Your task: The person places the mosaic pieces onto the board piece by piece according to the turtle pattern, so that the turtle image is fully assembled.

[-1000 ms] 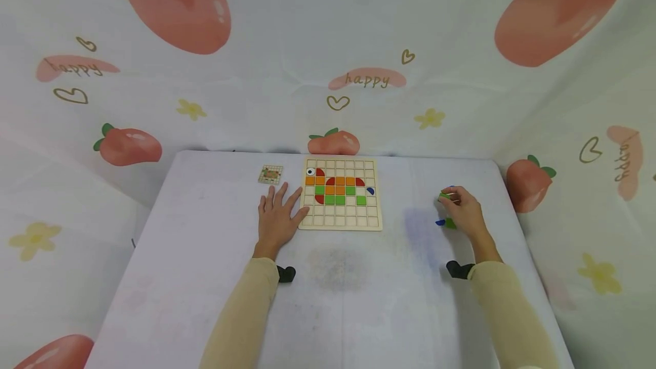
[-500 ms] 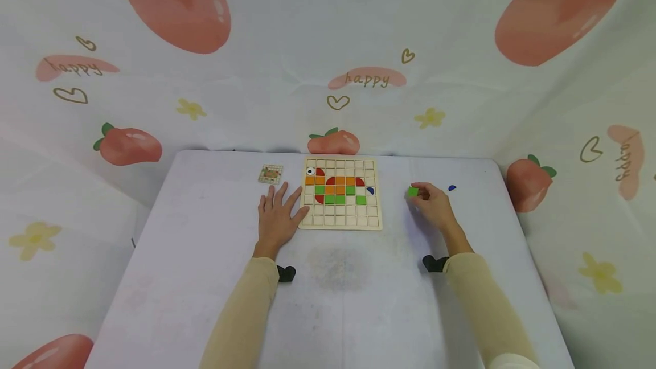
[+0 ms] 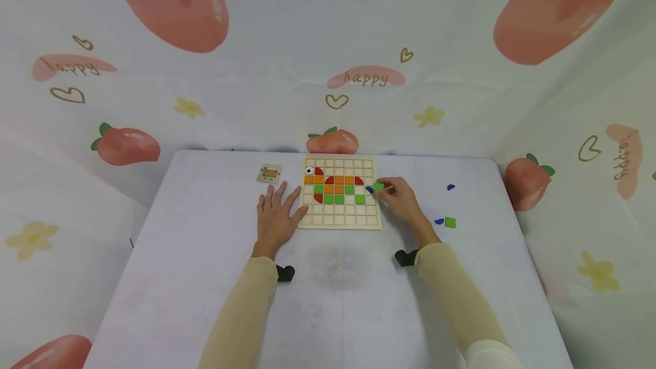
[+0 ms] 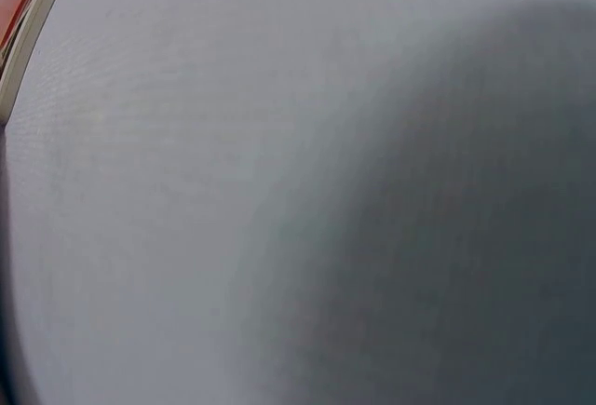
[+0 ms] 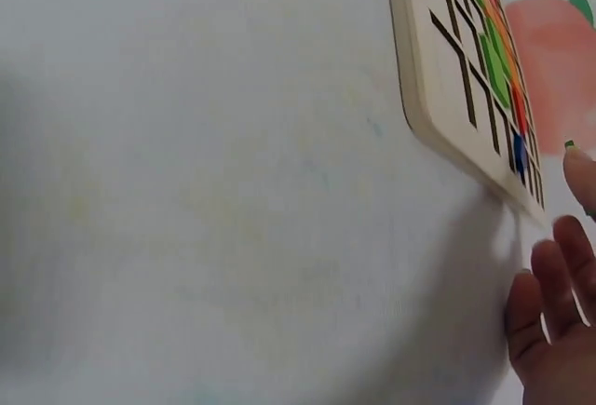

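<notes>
A wooden grid board [image 3: 340, 224] lies on the table, with red, orange and green tiles set in its cells and an eye tile [image 3: 310, 171] at its upper left. My right hand [image 3: 404, 201] pinches a green square tile [image 3: 378, 186] at the board's right edge, close to a blue half-round tile [image 3: 369, 189] on the board. In the right wrist view the same hand's fingers [image 5: 556, 284] show beside the board's edge. My left hand [image 3: 275, 218] lies with fingers spread, its thumb and forefinger at the board's left side.
Right of the board lie two blue half-round tiles, one farther back [image 3: 451, 187] and one nearer [image 3: 439, 221], the nearer beside a loose green square [image 3: 450, 222]. A small pattern card [image 3: 269, 173] lies beyond my left hand. A fruit-printed cloth [image 3: 246, 95] hangs behind the table.
My right hand has taken a green square from the right side and carried it left to the board's right edge. The left hand stays in place.
</notes>
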Demonstrator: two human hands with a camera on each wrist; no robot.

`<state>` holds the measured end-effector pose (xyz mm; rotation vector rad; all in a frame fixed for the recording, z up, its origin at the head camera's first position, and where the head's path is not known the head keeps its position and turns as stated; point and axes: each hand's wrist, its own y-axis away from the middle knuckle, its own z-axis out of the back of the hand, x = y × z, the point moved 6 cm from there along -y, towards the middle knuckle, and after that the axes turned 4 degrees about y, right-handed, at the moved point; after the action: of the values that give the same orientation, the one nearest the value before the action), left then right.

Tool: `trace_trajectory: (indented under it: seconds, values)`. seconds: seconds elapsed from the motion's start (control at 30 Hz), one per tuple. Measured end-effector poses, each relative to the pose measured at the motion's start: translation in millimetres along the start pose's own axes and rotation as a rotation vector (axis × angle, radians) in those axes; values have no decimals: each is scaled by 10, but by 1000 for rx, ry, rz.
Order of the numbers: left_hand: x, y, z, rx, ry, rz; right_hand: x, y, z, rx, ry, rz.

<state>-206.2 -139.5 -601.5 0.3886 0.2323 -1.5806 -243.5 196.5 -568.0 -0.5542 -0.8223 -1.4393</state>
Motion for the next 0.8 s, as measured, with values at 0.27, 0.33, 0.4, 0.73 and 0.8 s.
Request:
trace_trajectory:
  seconds: [0.27, 0.33, 0.4, 0.73, 0.8]
  values:
    - [-11, 5, 7, 4, 18, -3, 117, -77, -197, 17, 48, 83]
    - [-12, 1, 17, 7, 18, 3, 137, -92, -219, 27, 64, 79]
    - [-9, -3, 20, 11, 14, 6, 148, -110, -235, 32, 83, 72]
    - [-11, -11, 10, 7, 18, 3, 192, -151, -319, 15, 258, 54]
    - [-18, -9, 11, 9, 19, 4, 190, -147, -325, 13, 274, 47]
